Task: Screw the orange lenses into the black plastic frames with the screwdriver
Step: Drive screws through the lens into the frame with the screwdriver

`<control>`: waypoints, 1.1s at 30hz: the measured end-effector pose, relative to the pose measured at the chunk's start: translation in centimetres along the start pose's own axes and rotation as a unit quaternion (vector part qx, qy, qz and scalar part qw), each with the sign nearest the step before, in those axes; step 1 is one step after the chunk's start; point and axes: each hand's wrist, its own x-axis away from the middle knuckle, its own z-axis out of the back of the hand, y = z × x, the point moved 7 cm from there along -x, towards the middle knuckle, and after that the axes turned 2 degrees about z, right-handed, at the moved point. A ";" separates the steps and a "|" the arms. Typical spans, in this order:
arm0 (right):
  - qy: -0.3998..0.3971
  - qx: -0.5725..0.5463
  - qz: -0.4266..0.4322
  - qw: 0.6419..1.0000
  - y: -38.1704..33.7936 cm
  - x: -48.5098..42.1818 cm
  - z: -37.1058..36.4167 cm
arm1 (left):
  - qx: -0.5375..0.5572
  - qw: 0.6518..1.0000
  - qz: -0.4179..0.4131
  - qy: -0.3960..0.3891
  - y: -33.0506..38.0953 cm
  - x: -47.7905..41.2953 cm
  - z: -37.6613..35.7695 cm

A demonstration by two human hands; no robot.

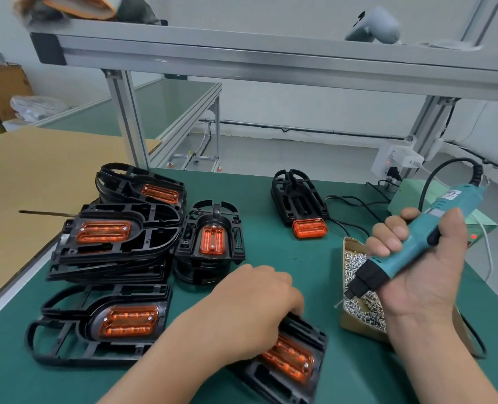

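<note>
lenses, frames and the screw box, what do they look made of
Lenses: probably translucent orange plastic, glossy, with inner ribs showing through.
Frames: black moulded plastic with a dull sheen, thin ribs and cut-outs.
Box: brown cardboard, matt, with a folded flap.
Screws: bright silvery metal, it seems.

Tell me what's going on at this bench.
A person is assembling parts by hand. The left hand grips the near black frame, with its orange lens already seated, on the green mat. The right hand holds the teal screwdriver above a cardboard box of screws, tip angled down toward them. Assembled frames lie stacked at the left. One more frame sits farther back, with a lens at its near end.
</note>
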 end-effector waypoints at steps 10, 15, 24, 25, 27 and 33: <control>0.002 0.002 0.008 1.000 -0.3 -0.2 0.3 | 0.053 0.992 -0.115 -0.023 3.2 -0.5 -0.5; 0.006 -0.001 0.016 1.000 -0.7 -0.3 0.5 | 0.033 0.992 -0.115 0.040 3.1 -1.0 -0.3; 0.009 -0.008 0.016 1.000 -1.0 -0.4 0.9 | 0.031 0.995 -0.030 0.092 0.8 -1.3 -0.7; 0.009 -0.007 0.017 1.000 -1.0 -0.4 0.9 | 0.021 0.995 -0.019 0.097 0.6 -1.4 -0.7; 0.008 -0.006 0.019 1.000 -1.0 -0.4 0.8 | 0.007 0.995 -0.008 0.099 0.1 -1.4 -0.7; 0.009 -0.004 0.018 1.000 -1.0 -0.4 0.8 | 0.004 0.997 -0.042 0.066 0.6 -1.4 -0.7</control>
